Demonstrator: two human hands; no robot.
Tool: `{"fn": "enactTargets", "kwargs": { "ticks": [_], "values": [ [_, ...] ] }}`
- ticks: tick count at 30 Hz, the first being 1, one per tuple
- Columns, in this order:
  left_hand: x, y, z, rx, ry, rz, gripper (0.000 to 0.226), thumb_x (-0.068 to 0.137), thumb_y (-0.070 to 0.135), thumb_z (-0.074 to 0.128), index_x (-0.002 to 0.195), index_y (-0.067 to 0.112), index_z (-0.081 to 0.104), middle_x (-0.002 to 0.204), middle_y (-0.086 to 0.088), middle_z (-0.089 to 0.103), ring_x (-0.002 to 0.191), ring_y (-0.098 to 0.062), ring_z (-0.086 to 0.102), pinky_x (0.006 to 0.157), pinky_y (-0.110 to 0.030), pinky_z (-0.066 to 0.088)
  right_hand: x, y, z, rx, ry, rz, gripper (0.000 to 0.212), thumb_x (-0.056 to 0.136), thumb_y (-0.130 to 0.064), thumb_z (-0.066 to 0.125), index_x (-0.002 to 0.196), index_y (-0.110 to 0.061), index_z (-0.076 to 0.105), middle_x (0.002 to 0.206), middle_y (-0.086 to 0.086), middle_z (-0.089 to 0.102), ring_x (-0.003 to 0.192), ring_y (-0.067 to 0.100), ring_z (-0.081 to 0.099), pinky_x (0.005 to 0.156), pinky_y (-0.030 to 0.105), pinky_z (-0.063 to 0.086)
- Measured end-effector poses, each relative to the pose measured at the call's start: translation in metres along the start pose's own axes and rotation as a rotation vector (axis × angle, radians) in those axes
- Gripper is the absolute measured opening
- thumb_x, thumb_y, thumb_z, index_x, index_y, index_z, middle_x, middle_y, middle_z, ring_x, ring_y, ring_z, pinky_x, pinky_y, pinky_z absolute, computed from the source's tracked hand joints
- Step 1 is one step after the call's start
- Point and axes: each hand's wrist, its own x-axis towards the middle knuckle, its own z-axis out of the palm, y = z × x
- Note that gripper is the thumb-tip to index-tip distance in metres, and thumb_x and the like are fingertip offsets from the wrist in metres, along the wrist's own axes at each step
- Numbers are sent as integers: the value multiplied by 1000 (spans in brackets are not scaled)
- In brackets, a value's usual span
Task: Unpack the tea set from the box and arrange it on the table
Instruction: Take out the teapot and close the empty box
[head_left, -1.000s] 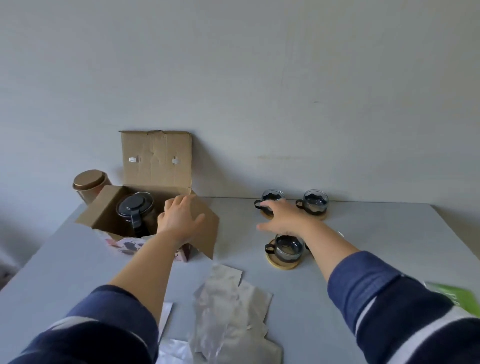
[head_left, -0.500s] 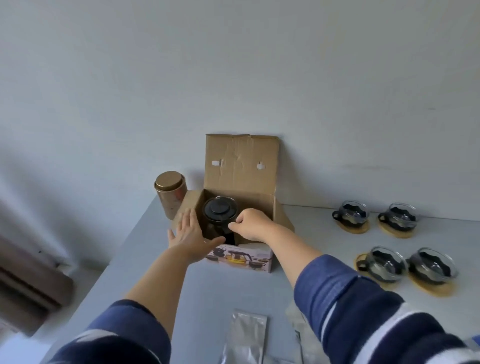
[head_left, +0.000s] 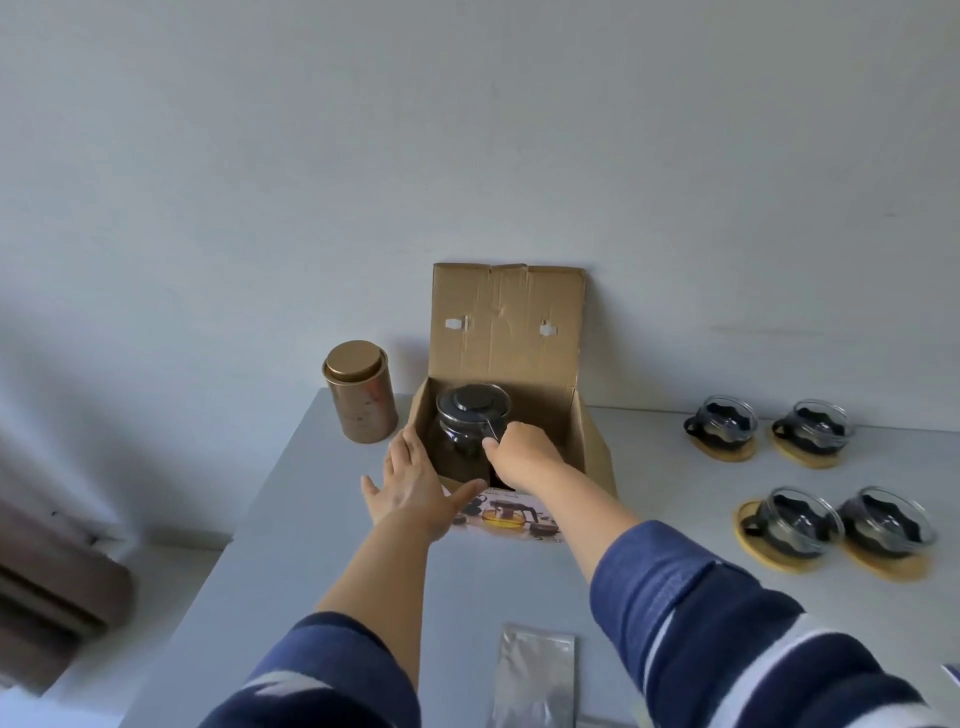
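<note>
Teapot (head_left: 470, 426) sits upright inside the open cardboard box (head_left: 592, 447) at the far middle of the desk (head_left: 322, 519), toward the box's left wall, dark lid on. My right hand (head_left: 522, 452) is in the box with its fingers (head_left: 491, 443) curled closed around the teapot's handle; left hand (head_left: 410, 488) lies flat, fingers spread and holding nothing, against the near-left corner of the box. Step in hand, as I judge it: lift the pot clear. Plan: keep the left palm pressing the box down so it does not ride up with the pot; draw straight up until the base clears the wall, no tilt, since I cannot tell whether the lid is fixed and it may slide off. Glass body, so no knocking the rim of the box. The raised back flap stands close behind; stay forward of it. Four glass cups (head_left: 795, 519) on wooden coasters already stand to the right, in two rows. Free desk lies between box and cups; set the pot there, well apart from them. Gold tin (head_left: 361, 397) stands left of the box, out of the path.
</note>
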Motion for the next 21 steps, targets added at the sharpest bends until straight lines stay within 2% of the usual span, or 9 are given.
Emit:
{"fn": "enactTargets", "kwargs": {
  "ticks": [4,6,8,11,15,17,21],
  "values": [
    [-1,1,-1,-6,14,-4,119,74,77,51,153,14,-12,162,-4,3,149,-25,11,119,-55,13,-11,4,-42,1,44,-101,32,99,-34,40,88,-10,58,91,8,70,78,22,65,61,27,45],
    [-2,2,-2,-20,9,-4,118,74,76,52,153,15,-11,162,-4,4,149,-26,12,119,-56,14,-19,4,-66,36,75,-118,37,99,-35,38,93,-6,60,95,13,72,84,27,68,75,36,55],
    [-4,2,-3,-21,12,-4,118,74,76,52,153,15,-10,162,-4,5,148,-27,14,118,-56,17,-27,8,-90,88,115,-117,38,99,-36,38,102,-4,59,96,15,73,86,29,69,84,44,57],
    [-4,2,-2,-14,20,-6,117,73,77,52,153,16,-9,162,-4,6,148,-28,16,117,-56,20,-36,22,-120,121,197,-102,35,99,-34,39,107,-6,57,94,12,74,80,24,66,85,43,57],
    [-3,2,-2,-10,24,-10,118,73,76,53,153,15,-9,161,-5,9,146,-28,20,115,-57,22,-34,54,-143,105,312,-35,39,97,-35,39,106,-3,58,97,14,71,90,30,66,85,44,55],
    [-3,3,-2,-11,31,-15,118,74,75,53,153,14,-9,161,-5,9,146,-29,20,115,-57,23,-30,75,-143,99,344,18,38,97,-35,39,107,-3,58,99,14,71,93,31,64,85,40,53],
    [-3,4,0,-16,31,-26,117,73,76,53,153,16,-9,161,-5,8,147,-29,20,115,-56,22,-14,116,-128,64,389,110,40,98,-36,40,110,-2,57,106,15,68,100,35,63,74,33,44]
  ]
}}
